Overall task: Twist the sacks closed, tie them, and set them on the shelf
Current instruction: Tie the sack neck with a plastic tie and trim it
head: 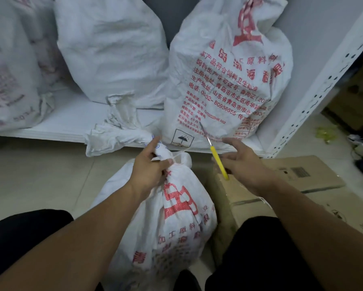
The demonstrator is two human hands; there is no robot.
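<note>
On the tiled floor between the person's knees stands a white woven sack (176, 219) printed with red Chinese characters. The left hand (149, 171) grips its twisted neck, where a white cord (177, 158) is wrapped. The right hand (241, 164), apart from the left, holds a yellow-handled blade (217, 159) under the thumb, fingers splayed (tip pointing up toward the shelf). Just ahead, a low white shelf (60, 124) carries three filled sacks, the nearest a printed sack (228, 80). A cardboard box (292, 177) sits at right.
</note>
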